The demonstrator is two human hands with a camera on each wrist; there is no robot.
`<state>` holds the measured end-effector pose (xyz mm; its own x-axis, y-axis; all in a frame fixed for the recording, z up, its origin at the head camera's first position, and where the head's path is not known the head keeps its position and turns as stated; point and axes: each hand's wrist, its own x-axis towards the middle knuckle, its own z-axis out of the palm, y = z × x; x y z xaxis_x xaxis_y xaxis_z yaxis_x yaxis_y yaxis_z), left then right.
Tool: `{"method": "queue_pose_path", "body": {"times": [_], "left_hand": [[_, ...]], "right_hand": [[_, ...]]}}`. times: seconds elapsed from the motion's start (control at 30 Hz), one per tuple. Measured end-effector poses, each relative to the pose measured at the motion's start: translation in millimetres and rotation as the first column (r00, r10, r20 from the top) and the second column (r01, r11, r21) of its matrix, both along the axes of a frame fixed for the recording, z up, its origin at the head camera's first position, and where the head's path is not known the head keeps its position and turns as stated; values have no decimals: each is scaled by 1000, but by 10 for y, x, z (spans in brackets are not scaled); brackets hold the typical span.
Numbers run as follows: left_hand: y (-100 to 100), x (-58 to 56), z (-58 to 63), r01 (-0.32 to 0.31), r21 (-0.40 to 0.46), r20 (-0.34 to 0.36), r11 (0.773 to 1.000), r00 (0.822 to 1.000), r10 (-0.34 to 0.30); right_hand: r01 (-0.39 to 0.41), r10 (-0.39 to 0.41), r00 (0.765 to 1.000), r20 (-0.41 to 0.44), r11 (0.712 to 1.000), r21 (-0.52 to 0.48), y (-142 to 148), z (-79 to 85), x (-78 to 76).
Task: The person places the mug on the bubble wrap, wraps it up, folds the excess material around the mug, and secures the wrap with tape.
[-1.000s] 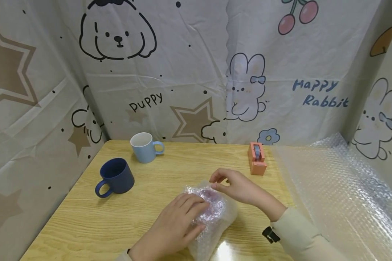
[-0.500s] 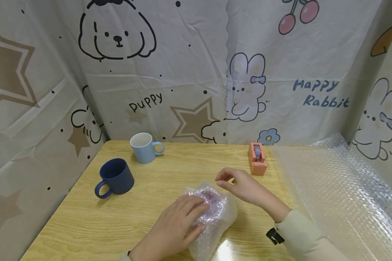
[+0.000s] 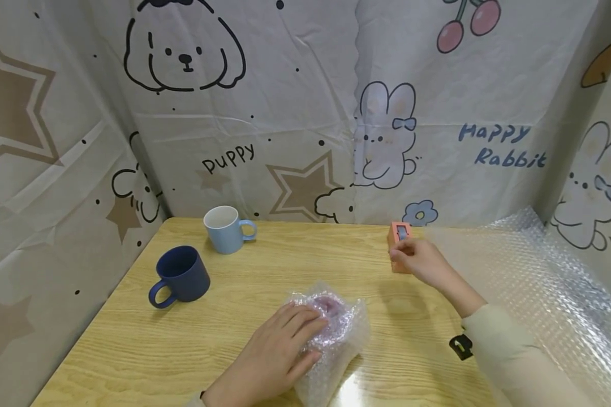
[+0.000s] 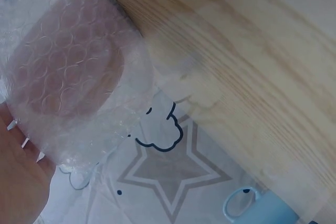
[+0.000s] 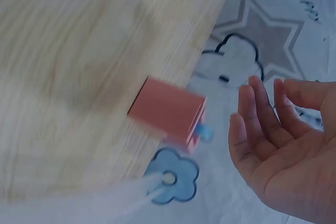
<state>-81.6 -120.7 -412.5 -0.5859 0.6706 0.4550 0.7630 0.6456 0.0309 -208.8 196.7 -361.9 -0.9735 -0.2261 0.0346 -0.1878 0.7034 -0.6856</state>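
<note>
A bubble-wrapped bundle (image 3: 331,339) lies at the front of the wooden table, a rounded pinkish thing (image 4: 68,51) showing through the film. My left hand (image 3: 280,350) rests on its left side, fingers spread over the wrap and thumb nearer me. In the left wrist view, that hand's fingers are at the edge of the film. Over the front part of an orange-pink tape dispenser (image 5: 168,108) in the head view is my right hand (image 3: 421,263). The right wrist view shows its fingers bent loosely with nothing between them, beside the dispenser.
A dark blue mug (image 3: 183,275) and a light blue mug (image 3: 225,232) stand at the left of the table. Along the right side lies a large sheet of bubble wrap (image 3: 534,294). Printed cloth (image 3: 285,113) hangs around the table's back and sides.
My right hand has moved away from the bundle, rightward and back, to the tape dispenser. The left hand stays on the bundle, almost unmoved.
</note>
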Motion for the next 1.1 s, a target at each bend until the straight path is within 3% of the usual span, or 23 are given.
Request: {"method": "queue_pose_path", "body": {"times": [0.17,0.37,0.5,0.73,0.9,1.1], "left_hand": [[7,5,1,-5,-1,0,1000,1000,5],[42,50,-4,-46,-47,3,998,999,46],[59,82,-2,-73,-57,12,996,997,74],[63,94,6,-80,-54,29,995,996,82],[62,88,-6,-76,-44,17,996,997,77],[61,83,-18,-69,-37,10,997,998,69]], "right_hand": [[76,-79,997,15,989,130,185,35,-159],[114,-146,983,115,963,244,279,16,-293],[143,-188,970,154,954,264,264,-23,-349],[193,-250,957,149,928,319,173,-84,-412],[226,-280,945,167,932,283,126,-122,-447],[285,-327,937,127,921,266,76,-139,-473]]}}
